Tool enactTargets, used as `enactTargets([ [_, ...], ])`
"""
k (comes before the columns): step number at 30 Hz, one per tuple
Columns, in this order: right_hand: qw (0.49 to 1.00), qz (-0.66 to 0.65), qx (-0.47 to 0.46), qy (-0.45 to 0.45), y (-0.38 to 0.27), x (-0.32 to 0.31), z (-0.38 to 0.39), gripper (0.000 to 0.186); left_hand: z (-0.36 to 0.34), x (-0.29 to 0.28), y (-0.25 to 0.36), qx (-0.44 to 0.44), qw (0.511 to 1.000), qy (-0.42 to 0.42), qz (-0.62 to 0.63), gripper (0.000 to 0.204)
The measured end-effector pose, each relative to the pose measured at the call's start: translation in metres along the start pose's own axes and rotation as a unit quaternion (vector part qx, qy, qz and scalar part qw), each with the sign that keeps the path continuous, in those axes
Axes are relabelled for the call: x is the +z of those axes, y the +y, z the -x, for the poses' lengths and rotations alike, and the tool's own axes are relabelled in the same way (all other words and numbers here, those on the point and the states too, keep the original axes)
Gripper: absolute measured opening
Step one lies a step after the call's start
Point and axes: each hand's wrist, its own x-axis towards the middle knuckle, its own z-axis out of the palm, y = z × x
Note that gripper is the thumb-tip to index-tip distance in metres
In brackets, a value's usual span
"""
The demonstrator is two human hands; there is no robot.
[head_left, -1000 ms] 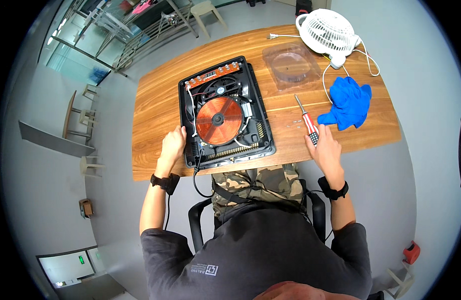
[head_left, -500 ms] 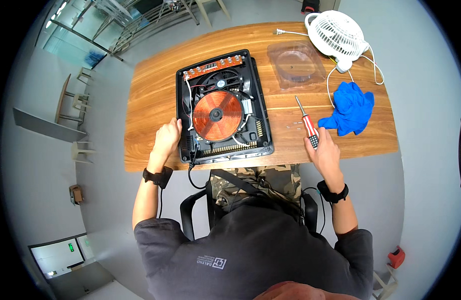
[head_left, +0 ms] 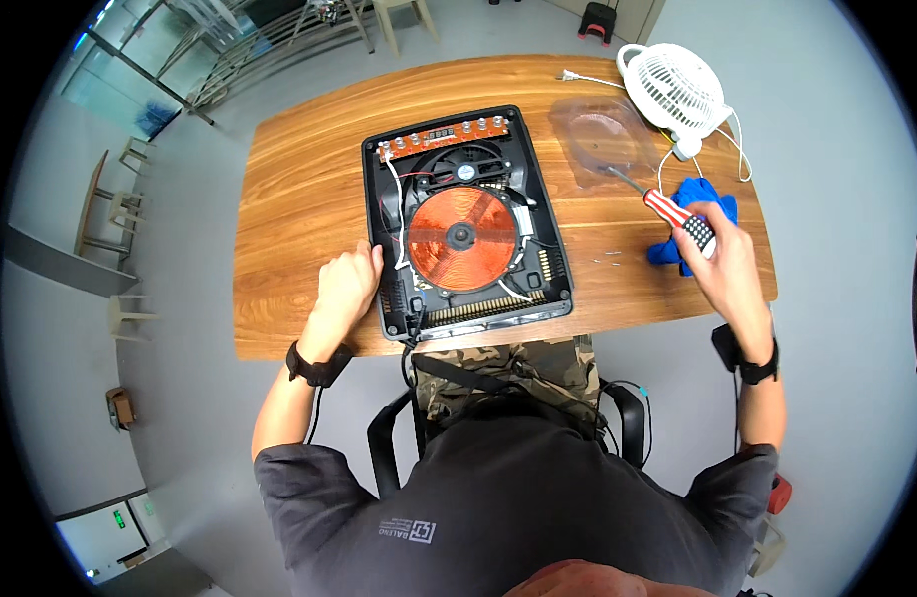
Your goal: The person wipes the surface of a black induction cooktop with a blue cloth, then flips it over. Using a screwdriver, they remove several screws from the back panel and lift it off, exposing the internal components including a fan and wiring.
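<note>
An opened induction cooker (head_left: 555,261) lies on the table, its black shell exposing a round copper coil (head_left: 437,224), a fan and an orange button board along the far end. My left hand (head_left: 347,285) is closed at the cooker's left edge, fingers curled against the rim. In my right hand (head_left: 725,257) is a screwdriver (head_left: 665,206) with a red, white and dark patterned handle, its shaft pointing up and left toward a clear plastic tray (head_left: 570,149). Beneath that hand lies a crumpled blue cloth (head_left: 663,253), partly covered. Several small screws (head_left: 606,262) lie right of the cooker.
A white fan (head_left: 673,88) with its cord and plug stands at the table's far right. The wooden table (head_left: 299,189) ends just in front of my lap. A power cord (head_left: 409,360) hangs from the cooker over the near edge.
My right hand has moved right with the screwdriver, from beside the cloth to over it. The shaft now tilts further left. My left hand stays at the cooker's edge, and the view has shifted slightly.
</note>
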Motion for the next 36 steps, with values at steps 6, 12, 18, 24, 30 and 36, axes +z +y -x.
enactTargets([
  [6, 0.993, -0.030, 0.045, -0.108, -0.108, -0.007, -0.035, 0.028, -0.008, -0.015, -0.007, 0.026, 0.997, -0.060, 0.033, 0.043],
  [12, 0.976, 0.047, -0.182, -0.115, -0.138, 0.027, -0.089, 0.040, -0.024, -0.062, -0.012, 0.084, 0.993, -0.044, 0.065, 0.037],
  [18, 0.962, 0.092, -0.223, -0.128, -0.159, 0.054, -0.142, 0.043, -0.057, -0.114, 0.000, 0.104, 0.983, -0.014, 0.150, 0.029],
  [24, 0.956, 0.102, -0.268, -0.069, -0.146, 0.069, -0.183, 0.045, -0.094, -0.119, 0.005, 0.116, 0.979, 0.043, 0.160, 0.021],
  [30, 0.967, 0.112, -0.217, -0.071, -0.134, 0.068, -0.221, 0.045, -0.150, -0.120, 0.022, 0.145, 0.965, 0.062, 0.207, 0.017],
  [36, 0.963, 0.109, -0.236, -0.064, -0.115, 0.084, -0.250, 0.045, -0.212, -0.112, 0.063, 0.231, 0.946, 0.080, 0.211, 0.024],
])
